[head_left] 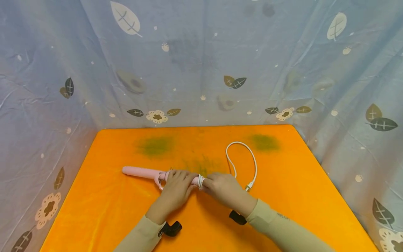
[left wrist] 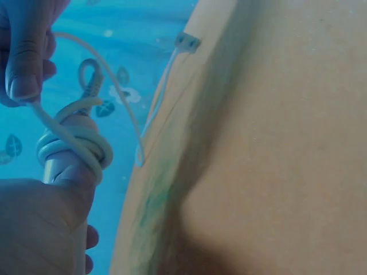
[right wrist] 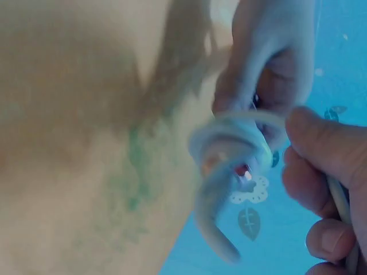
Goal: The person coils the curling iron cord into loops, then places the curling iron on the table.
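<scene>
A pink curling iron (head_left: 141,172) lies across the hands, its barrel pointing left. My left hand (head_left: 178,187) grips its handle, thumb along the handle just below the coils in the left wrist view. Several turns of white cord (left wrist: 74,143) wrap round the handle's end. My right hand (head_left: 221,189) pinches the cord between thumb and fingers beside the coils, and the cord runs on through its curled fingers (right wrist: 330,235). The loose cord loops out behind the right hand to a two-pin plug (head_left: 249,186) on the table.
An orange cloth with green smudges covers the table (head_left: 104,210). Blue-grey curtains (head_left: 201,63) with leaf and flower prints hang close behind it and on both sides. Black wrist mounts (head_left: 171,229) sit under the sleeves.
</scene>
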The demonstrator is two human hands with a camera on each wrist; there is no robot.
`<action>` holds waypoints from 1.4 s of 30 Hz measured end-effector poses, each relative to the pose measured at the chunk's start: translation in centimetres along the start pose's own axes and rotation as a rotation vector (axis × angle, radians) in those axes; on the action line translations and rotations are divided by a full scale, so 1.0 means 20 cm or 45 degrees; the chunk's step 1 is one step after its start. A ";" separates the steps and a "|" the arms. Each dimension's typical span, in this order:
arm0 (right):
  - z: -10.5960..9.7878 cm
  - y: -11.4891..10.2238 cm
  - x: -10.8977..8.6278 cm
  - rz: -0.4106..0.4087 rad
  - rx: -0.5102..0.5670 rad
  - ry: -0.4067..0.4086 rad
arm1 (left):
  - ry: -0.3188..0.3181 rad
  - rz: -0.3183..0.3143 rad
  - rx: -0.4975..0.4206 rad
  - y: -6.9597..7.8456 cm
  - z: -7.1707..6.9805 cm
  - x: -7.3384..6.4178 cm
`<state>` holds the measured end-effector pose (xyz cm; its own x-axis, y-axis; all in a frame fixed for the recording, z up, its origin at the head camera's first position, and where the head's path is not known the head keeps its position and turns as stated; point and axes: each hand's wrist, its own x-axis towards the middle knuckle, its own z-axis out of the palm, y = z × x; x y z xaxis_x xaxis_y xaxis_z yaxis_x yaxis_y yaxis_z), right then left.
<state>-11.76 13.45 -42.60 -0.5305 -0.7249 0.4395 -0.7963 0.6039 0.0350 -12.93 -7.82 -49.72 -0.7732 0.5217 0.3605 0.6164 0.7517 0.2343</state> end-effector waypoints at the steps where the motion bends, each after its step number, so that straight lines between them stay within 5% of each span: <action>1: -0.01 0.01 0.01 -0.010 0.011 -0.002 | 0.000 0.008 -0.008 0.00 0.00 -0.01; 11: -0.04 0.10 0.05 -0.050 0.108 0.049 | -0.110 0.068 -0.057 0.01 0.00 -0.05; 18: -0.02 0.15 0.05 0.017 0.165 0.053 | -0.094 0.105 -0.051 0.02 -0.02 -0.06; 28: 0.03 0.17 0.07 0.103 0.281 -0.041 | 0.037 0.281 -0.093 0.05 -0.02 -0.08; 37: 0.11 0.20 0.01 0.350 0.470 -0.213 | 0.116 0.221 -0.179 0.05 -0.04 -0.06; 42: 0.14 0.20 -0.01 0.359 0.566 -0.185 | 0.178 0.228 -0.228 0.05 -0.07 -0.05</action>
<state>-15.64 15.14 -45.09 -0.7506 -0.6127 0.2472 -0.6470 0.6060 -0.4628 -11.29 -8.09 -48.49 -0.6293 0.5699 0.5284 0.7674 0.5629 0.3070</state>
